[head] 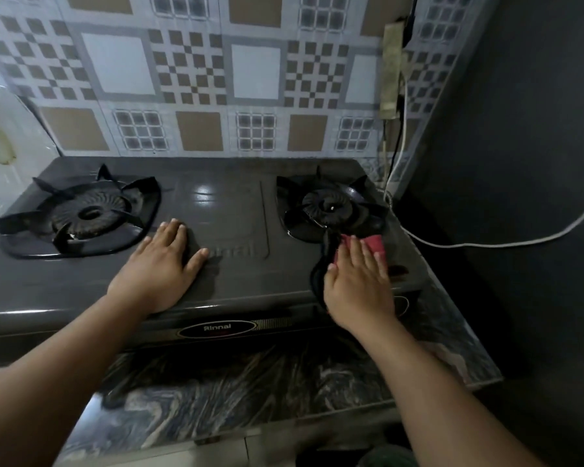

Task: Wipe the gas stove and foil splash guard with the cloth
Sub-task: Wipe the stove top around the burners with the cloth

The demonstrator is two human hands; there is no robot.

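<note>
My left hand (162, 264) lies flat on the stove (216, 210), fingers (174, 229) straight and spread, palm down on the smooth panel between the two burners. It holds nothing.

My right hand (356, 281) presses the cloth (373, 244) onto the stove top just in front of the right burner (331, 208). The fingers are straight and close together, lying over the cloth rather than curled round it. The cloth is red where it shows past my fingertips, near the stove's right edge, and a dark part of it trails out on the thumb side, running from the burner's front rim back toward me along my hand. So its long axis runs roughly front to back, the red end pointing away from me toward the burner and slightly right.

The stove sits with its long side across my view on a marbled bench (250, 392). The left burner (85, 214) is well apart from my left hand. The splash guard (189, 79), printed with squares and checks, stands upright behind the stove and wraps round its right side. A white cable (506, 242) runs along the right past the bench's edge.
</note>
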